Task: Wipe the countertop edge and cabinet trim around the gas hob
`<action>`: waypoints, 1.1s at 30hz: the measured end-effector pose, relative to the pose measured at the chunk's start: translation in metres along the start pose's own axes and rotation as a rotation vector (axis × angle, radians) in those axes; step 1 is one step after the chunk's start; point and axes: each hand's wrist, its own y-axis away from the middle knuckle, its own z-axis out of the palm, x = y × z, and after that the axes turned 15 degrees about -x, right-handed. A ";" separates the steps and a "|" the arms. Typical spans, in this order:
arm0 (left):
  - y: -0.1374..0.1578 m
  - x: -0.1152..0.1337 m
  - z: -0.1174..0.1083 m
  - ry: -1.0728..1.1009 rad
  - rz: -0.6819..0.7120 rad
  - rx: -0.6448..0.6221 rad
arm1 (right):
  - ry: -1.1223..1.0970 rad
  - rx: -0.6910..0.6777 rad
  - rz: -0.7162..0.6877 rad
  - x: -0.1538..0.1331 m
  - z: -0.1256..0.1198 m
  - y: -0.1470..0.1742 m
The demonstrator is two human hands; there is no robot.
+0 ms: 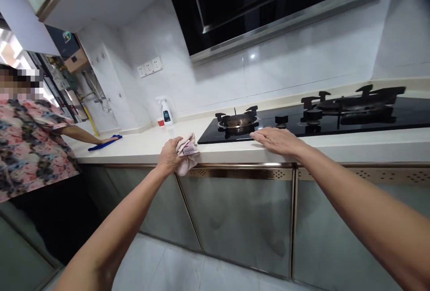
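My left hand (170,154) grips a pale pink cleaning cloth (188,150) at the front edge of the white countertop (144,141). Part of the cloth hangs over the edge, by the left corner of the black gas stove (208,135). My right hand (277,140) lies flat, fingers stretched out, on the counter's front strip, with its fingertips at the stove's front edge. It holds nothing that I can see. The left burner (238,121) and a black knob (281,119) are just behind that hand.
A white spray bottle (165,112) and a small red-and-white cup (161,121) stand near the back wall. At the left, a person in a floral shirt (33,139) presses a blue cloth (105,143) on the counter. A black range hood (268,4) overhangs the stove.
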 end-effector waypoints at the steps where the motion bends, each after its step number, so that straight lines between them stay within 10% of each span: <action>1: -0.003 0.009 0.000 0.043 0.000 0.009 | -0.037 0.028 0.000 -0.001 0.000 0.000; 8: -0.058 0.093 0.003 0.047 0.087 0.303 | -0.324 0.350 0.052 -0.011 -0.022 -0.002; 13: -0.079 0.111 0.015 -0.023 0.115 -0.106 | -0.267 0.446 -0.050 -0.040 -0.044 -0.018; 20: -0.057 0.051 0.027 0.229 -0.140 0.125 | -0.032 0.037 -0.072 -0.113 -0.025 -0.064; 24: -0.054 0.044 0.025 0.094 -0.278 -0.031 | 0.113 -0.178 -0.025 -0.150 0.003 -0.093; 33: -0.049 0.056 0.022 -0.030 -0.251 -0.215 | 0.066 -0.082 0.177 -0.049 -0.020 -0.073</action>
